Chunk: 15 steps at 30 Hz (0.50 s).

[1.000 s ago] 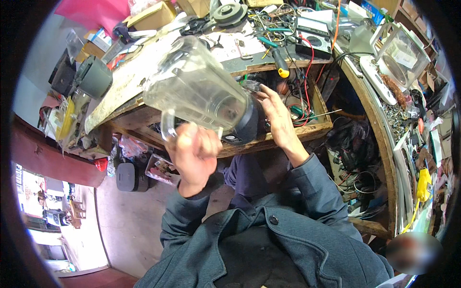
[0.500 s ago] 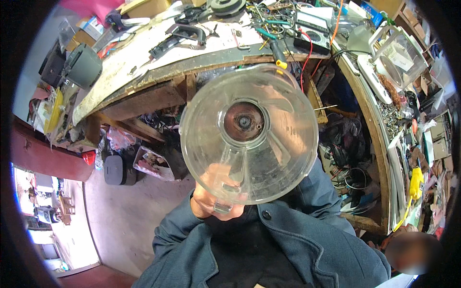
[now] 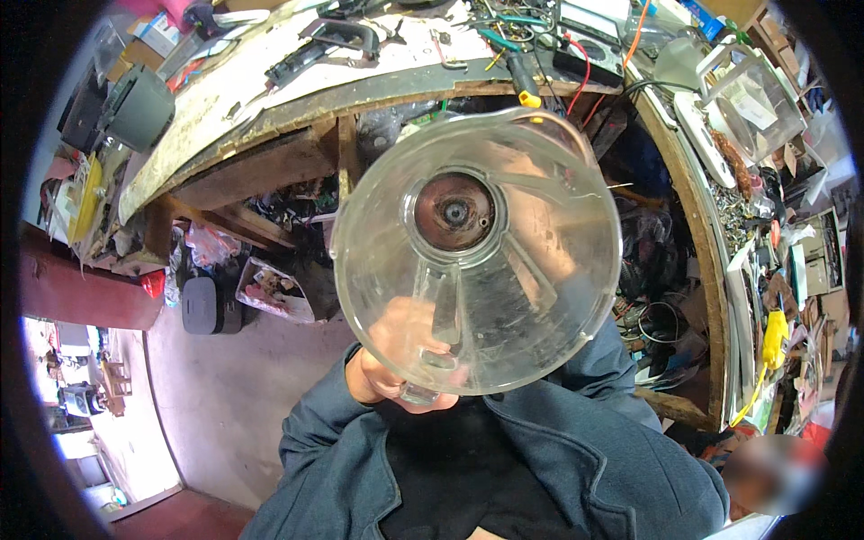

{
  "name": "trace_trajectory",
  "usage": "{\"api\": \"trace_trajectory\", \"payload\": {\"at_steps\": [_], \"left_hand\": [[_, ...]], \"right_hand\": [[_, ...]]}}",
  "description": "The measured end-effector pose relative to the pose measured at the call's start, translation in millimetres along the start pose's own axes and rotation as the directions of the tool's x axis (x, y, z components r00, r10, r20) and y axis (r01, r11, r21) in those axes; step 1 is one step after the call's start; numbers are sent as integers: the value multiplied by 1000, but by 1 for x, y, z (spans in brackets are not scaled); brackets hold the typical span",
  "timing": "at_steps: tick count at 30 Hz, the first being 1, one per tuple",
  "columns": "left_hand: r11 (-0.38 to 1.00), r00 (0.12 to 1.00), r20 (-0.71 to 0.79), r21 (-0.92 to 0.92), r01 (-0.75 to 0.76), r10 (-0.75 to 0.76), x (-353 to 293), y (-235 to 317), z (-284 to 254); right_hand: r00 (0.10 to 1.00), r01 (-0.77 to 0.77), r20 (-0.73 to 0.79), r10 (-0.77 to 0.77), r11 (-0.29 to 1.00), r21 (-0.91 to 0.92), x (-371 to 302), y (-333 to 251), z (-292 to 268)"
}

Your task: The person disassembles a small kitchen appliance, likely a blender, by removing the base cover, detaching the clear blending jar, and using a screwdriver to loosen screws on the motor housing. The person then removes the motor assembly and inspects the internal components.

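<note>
A clear blender jar (image 3: 504,346) is held up in front of my chest, its wide mouth facing me. Down inside, a dark brownish round base (image 3: 454,211) with a small metal hub at its centre shows. My left hand (image 3: 396,355) is closed around the jar's handle at the lower left, partly seen through the clear wall. My right hand (image 3: 543,216) lies against the outside of the jar on the right and shows blurred through it; its fingers appear curved round the wall, though their tips are hard to make out.
Beyond the jar, a cluttered workbench (image 3: 243,126) carries a black-framed tool (image 3: 328,45), a screwdriver (image 3: 522,81) and a meter (image 3: 587,58). A side bench on the right holds another clear jug (image 3: 751,99) and a yellow tool (image 3: 775,340). A box (image 3: 279,292) stands on the floor.
The jar looks slightly larger and its rim reaches farther right. The bench and floor objects have shifted a little left and up in view. Both hands keep their places on the jar.
</note>
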<state>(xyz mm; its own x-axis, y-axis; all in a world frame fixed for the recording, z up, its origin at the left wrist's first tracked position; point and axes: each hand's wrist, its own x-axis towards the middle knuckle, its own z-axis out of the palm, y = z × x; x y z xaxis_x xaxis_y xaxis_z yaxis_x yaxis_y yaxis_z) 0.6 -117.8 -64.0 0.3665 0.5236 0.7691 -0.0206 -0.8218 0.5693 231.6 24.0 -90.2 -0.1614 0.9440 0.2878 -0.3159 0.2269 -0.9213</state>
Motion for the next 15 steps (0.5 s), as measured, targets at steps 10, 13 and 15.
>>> {"api": "trace_trajectory", "payload": {"at_steps": [10, 13, 15], "left_hand": [[992, 982, -145, -21, -125, 120, -2, -23, 9], [996, 985, -166, 67, 66, -54, 13, 4, 4], [985, 979, -185, 139, 107, -81, 23, 11, 1]], "right_hand": [[999, 38, -9, -39, 996, -77, 6, 15, -16], [998, 54, 35, -51, 995, -82, 13, 33, -18], [996, 79, 43, -75, 992, -95, 10, 38, -23]]}}
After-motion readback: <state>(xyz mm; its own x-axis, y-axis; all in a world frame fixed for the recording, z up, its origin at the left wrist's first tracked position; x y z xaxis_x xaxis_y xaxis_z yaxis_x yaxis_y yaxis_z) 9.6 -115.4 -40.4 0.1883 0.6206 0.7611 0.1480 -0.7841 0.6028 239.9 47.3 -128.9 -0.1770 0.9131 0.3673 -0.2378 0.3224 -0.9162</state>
